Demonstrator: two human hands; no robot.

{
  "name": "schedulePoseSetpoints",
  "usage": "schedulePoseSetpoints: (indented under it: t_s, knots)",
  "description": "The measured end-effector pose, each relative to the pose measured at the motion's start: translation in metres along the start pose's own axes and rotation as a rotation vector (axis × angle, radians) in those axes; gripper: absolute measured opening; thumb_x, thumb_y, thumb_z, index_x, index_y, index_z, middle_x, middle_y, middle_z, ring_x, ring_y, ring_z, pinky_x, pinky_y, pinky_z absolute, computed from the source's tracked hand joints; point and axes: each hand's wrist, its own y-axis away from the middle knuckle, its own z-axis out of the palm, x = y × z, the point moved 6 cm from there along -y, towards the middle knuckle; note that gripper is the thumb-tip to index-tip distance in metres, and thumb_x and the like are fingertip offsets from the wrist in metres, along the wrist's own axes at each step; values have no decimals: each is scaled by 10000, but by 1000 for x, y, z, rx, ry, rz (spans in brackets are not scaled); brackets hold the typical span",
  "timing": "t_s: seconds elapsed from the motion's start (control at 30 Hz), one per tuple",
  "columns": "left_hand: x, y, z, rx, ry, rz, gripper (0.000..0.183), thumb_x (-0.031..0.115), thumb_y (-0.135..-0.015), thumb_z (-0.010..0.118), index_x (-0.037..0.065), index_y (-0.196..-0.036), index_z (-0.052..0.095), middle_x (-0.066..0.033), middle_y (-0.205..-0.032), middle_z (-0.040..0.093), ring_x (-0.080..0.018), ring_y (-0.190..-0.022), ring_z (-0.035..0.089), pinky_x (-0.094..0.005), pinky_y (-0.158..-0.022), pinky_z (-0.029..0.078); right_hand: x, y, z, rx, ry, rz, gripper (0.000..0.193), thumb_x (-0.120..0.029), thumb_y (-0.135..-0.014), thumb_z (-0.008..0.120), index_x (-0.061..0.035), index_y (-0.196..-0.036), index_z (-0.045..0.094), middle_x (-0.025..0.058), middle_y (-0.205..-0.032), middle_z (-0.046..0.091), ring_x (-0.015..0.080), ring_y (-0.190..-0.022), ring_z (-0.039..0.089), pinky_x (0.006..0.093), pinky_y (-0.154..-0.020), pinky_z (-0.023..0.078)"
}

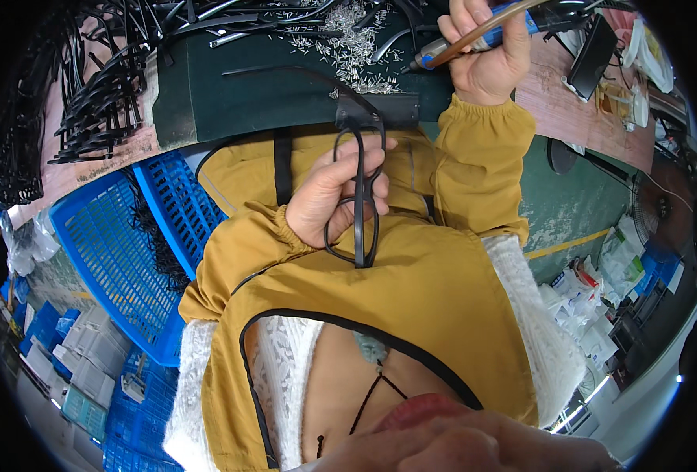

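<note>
1. The left hand [329,193], mid-frame, had its fingers closed around the black spectacle frame [359,181], which was in front of the mustard garment [435,291], just below the edge of the surface [246,102]
2. The right hand [486,67], at the upper right, had its fingers wrapped about the blue tool [493,37], its nose pointing left toward small silver pieces [348,51]
3. Good handling seemed to call for a firm but light left grip, since the slim rims could probably bend or twist
4. One temple reached up past the dark pad [399,112]; keeping its end off the loose pieces looked wise
5. The tool was probably best held steady, nose apart from the rims, without the brown tube [452,49] snagging
</note>
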Motion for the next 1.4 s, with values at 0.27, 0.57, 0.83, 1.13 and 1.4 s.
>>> schedulePoseSetpoints:
  t_s: [0.27, 0.57, 0.83, 1.13, 1.4]
  knots:
    - [-8, -15, 5, -58, 86, -1, 407, 299, -1013, 667, 119, -1348, 525, -45, -784, 687, -157, -580, 670, -220, -443, 441, -1, 3, 5, 67, 289, -86, 265, -380, -1049, 603, -138, -1092, 503, -33, -744, 405, 63, -545, 368, 210, -459, 311]
    - [-10, -23, -1, -114, 127, 23, 390, 303, -1028, 649, 132, -1346, 502, -33, -752, 661, -139, -566, 636, -203, -385, 398, 0, 46, 28, 83, 274, 28, 268, -300, -1087, 543, -122, -1287, 533, -14, -833, 445, 95, -686, 390, 255, -586, 352]
    - [-7, -16, -2, -13, 63, -50, 534, 337, -954, 734, 128, -1387, 501, -38, -782, 679, -159, -599, 646, -261, -553, 510, 13, 78, 51, 37, 381, -40, 267, -164, -1024, 651, -103, -1236, 502, 50, -802, 507, 137, -611, 480, 264, -500, 401]
    - [-3, -20, -1, -90, 66, -43, 535, 352, -958, 687, 104, -1395, 503, -18, -742, 633, -140, -609, 595, -255, -585, 468, 27, 75, 49, 55, 359, 53, 219, -72, -976, 674, -94, -1065, 475, 54, -734, 486, 136, -557, 458, 266, -455, 350]
    - [1, -16, 3, -30, -23, -26, 510, 312, -997, 628, 82, -1442, 532, -44, -689, 611, -126, -543, 559, -233, -462, 376, -27, 81, 11, 323, 665, -175, 457, -413, -1072, 549, -16, -1293, 503, 83, -978, 542, 201, -912, 599, 326, -710, 518]
